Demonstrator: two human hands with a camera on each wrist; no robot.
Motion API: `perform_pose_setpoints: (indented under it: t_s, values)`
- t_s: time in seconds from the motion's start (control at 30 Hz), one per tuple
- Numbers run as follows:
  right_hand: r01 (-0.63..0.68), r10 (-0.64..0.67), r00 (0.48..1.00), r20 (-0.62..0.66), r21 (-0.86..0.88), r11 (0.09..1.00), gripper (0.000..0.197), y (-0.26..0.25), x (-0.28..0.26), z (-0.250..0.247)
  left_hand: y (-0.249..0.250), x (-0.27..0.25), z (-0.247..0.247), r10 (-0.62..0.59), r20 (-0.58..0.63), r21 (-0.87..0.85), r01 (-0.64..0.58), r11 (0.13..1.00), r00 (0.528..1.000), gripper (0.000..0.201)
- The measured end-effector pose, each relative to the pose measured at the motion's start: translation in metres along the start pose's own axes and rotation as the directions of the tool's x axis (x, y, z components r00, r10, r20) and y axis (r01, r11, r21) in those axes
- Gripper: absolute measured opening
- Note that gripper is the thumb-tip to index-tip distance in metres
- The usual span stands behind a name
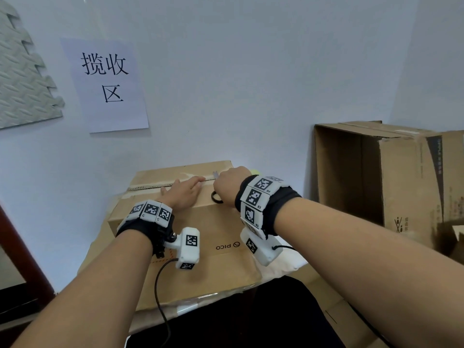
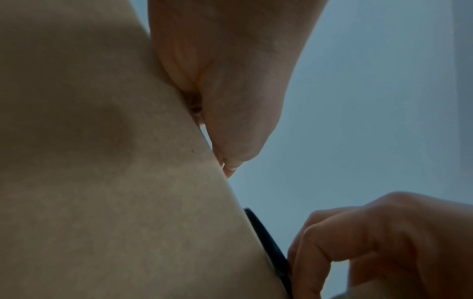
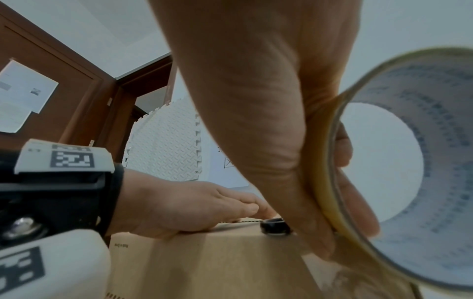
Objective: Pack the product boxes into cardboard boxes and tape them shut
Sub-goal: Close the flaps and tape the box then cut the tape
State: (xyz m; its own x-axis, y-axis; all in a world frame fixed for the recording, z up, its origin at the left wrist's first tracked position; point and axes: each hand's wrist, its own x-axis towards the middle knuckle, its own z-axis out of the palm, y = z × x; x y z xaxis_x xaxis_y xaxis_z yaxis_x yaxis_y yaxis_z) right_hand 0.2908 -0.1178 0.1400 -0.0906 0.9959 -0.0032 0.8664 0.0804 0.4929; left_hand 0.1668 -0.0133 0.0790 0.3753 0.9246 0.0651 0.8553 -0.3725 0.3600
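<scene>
Cardboard box: closed, lying on the worktop near the wall, in the middle of the head view; "PICO" is printed on the side facing the camera, upside down from this angle.
Top seam: runs left to right along the far part of the box top, with a strip of tape already lying over its left stretch.
Left hand: palm down on the box top just near of the seam, fingers straight and together, pressing flat on the cardboard.
Right hand: just right of the left hand, over the right part of the seam, fingers curled around a roll of tape.
Roll of tape: fills the right of the right wrist view, fingers hooked through its white core, thumb on the outer rim; mostly hidden behind the hand in the head view.
Black ring-shaped object: on the box top, touching the near side of the right hand; what it is cannot be told.
Open carton: stands on its side at the right, its opening facing left, well apart from the closed box.
Wall sign: white paper with black characters, far left.
Foam mat: grey, leaning at the far left edge.
</scene>
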Motion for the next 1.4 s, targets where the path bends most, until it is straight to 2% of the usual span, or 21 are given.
perform_pose_setpoints:
  t_s: [0.17,0.3,0.4,0.53,0.67,0.77,0.9,1.03,1.1,1.27,1.4]
  values:
    - [0.036,-0.034,0.998,-0.055,0.026,0.999,0.048,0.003,-0.008,0.011,0.001,0.001,0.002,-0.009,-0.008,0.023,0.01,1.0,1.0,0.04]
    - [0.036,-0.035,0.999,-0.036,0.022,0.999,0.022,-0.001,-0.017,0.014,0.002,-0.001,0.003,-0.015,-0.021,0.046,0.016,0.999,1.0,0.039]
    - [0.032,-0.031,0.997,-0.068,0.024,0.999,0.033,-0.002,-0.018,0.015,0.004,-0.002,0.003,-0.027,-0.031,0.081,0.029,0.996,0.999,0.041]
    - [0.015,0.004,0.988,-0.152,0.128,0.992,0.041,0.004,-0.02,0.02,0.006,-0.003,0.003,-0.038,-0.039,0.098,0.042,0.994,0.999,0.042]
    - [-0.035,0.089,0.976,-0.2,0.259,0.965,0.031,0.017,-0.024,0.031,0.006,-0.003,0.003,-0.04,-0.035,0.105,0.044,0.993,0.999,0.042]
    - [-0.155,0.276,0.941,-0.197,0.475,0.866,0.02,0.034,-0.017,0.046,0.005,-0.004,0.003,-0.04,-0.035,0.114,0.043,0.993,0.999,0.042]
    - [-0.27,0.503,0.859,-0.091,0.755,0.598,0.017,0.067,-0.013,0.072,0.007,-0.005,0.004,-0.041,-0.039,0.112,0.045,0.993,0.998,0.042]
    - [-0.291,0.615,0.788,0.034,0.9,0.324,0.007,0.089,-0.022,0.103,0.008,-0.005,0.004,-0.042,-0.041,0.107,0.047,0.993,0.998,0.042]
    - [-0.331,0.622,0.775,0.111,0.91,0.25,0.006,0.091,-0.025,0.12,0.008,-0.005,0.004,-0.046,-0.047,0.112,0.051,0.992,0.998,0.042]
    - [-0.416,0.596,0.778,0.196,0.873,0.256,0.011,0.081,-0.025,0.147,0.007,-0.003,0.005,-0.062,-0.049,0.118,0.068,0.991,0.997,0.042]
    - [-0.441,0.49,0.833,0.255,0.842,0.311,0.007,0.07,-0.015,0.148,0.008,-0.003,0.006,-0.061,-0.042,0.115,0.066,0.991,0.997,0.042]
